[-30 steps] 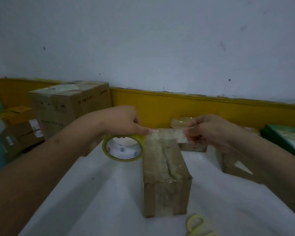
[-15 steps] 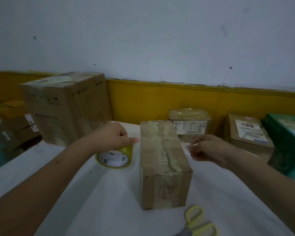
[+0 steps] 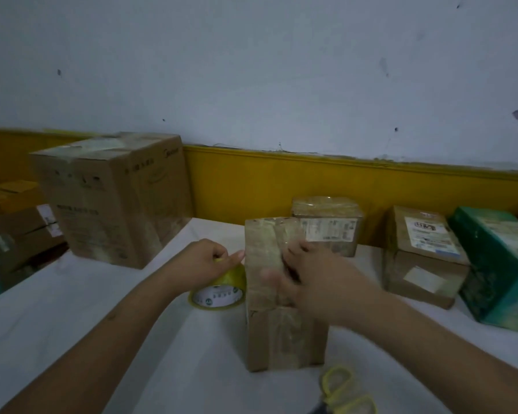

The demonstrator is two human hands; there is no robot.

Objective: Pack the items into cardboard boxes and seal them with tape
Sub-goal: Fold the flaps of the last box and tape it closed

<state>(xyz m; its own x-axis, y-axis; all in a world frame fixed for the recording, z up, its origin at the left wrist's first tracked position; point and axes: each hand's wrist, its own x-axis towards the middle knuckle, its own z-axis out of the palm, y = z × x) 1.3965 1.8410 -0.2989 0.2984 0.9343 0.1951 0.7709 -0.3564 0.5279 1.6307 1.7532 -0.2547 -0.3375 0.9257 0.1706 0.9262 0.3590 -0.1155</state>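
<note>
The small cardboard box (image 3: 284, 339) is set in the middle of the white table (image 3: 72, 309), its long top running away from the viewer and clear tape (image 3: 260, 243) already laid along it. The tape roll (image 3: 219, 294) is gripped by the left hand (image 3: 205, 261) just left of the box, with the thumb touching the box's upper left edge. The right hand (image 3: 308, 279) is laid over the box top, fingers spread and fairly straight as far as the motion blur allows. The step in hand is judged to be the pressing down of a strip. For a good seal, the strip should be held taut from the roll while it is rubbed flat from the middle outward, so that no bubbles or creases are trapped. The box should be steadied by downward pressure, since it may slide on the smooth cover. The roll is best held close to the edge so slack tape cannot fold on itself. The scissors (image 3: 347, 392), lying near and to the right, are within reach for the cut.
</note>
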